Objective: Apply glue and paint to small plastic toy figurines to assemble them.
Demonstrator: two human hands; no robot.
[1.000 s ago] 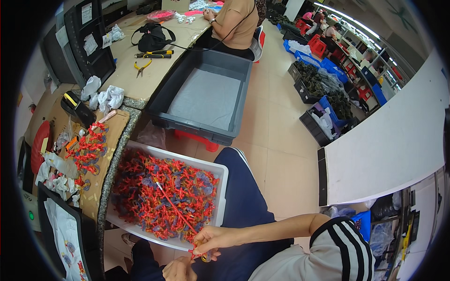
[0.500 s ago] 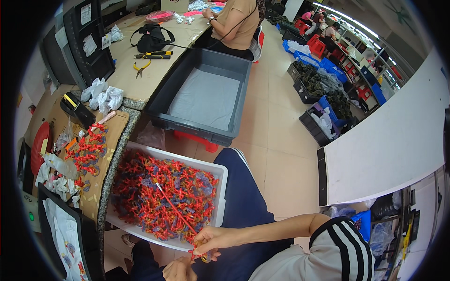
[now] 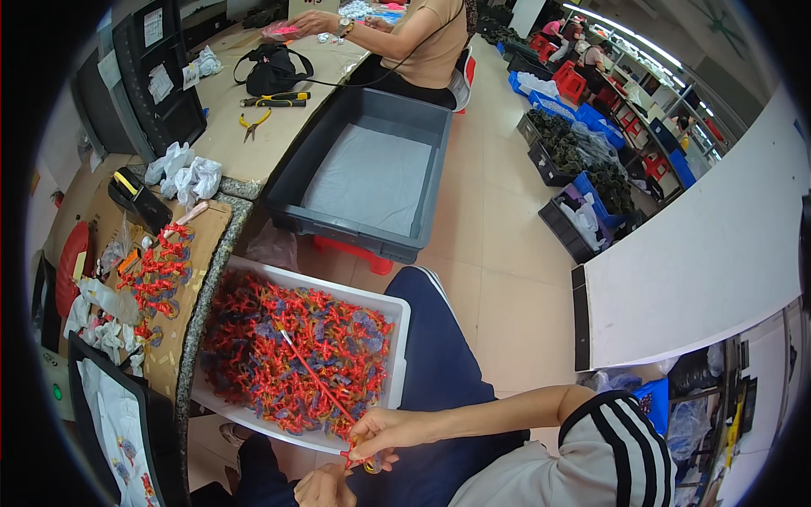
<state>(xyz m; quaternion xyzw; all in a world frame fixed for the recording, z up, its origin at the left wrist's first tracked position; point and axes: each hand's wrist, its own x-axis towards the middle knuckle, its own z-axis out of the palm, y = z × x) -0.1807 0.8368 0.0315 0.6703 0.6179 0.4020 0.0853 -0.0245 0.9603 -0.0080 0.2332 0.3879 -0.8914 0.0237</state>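
My right hand is closed round a long, thin red stick with a pale end, which slants up and left over the white bin. Beside it my left hand is pinched shut on a small red plastic figure, mostly hidden by the fingers. A yellowish clear bit shows under my right fingers. The white bin, left of my leg, is heaped with red figures that have amber and purplish clear parts.
A grey crate rests on a red stool beyond the bin. The left bench holds a row of red figures, crumpled white tissue, pliers and a black bag. A co-worker sits at the far bench.
The co-worker's arm has reached left across the bench to a pink bag. My own hands, the red stick and the figure hold nearly the same place.
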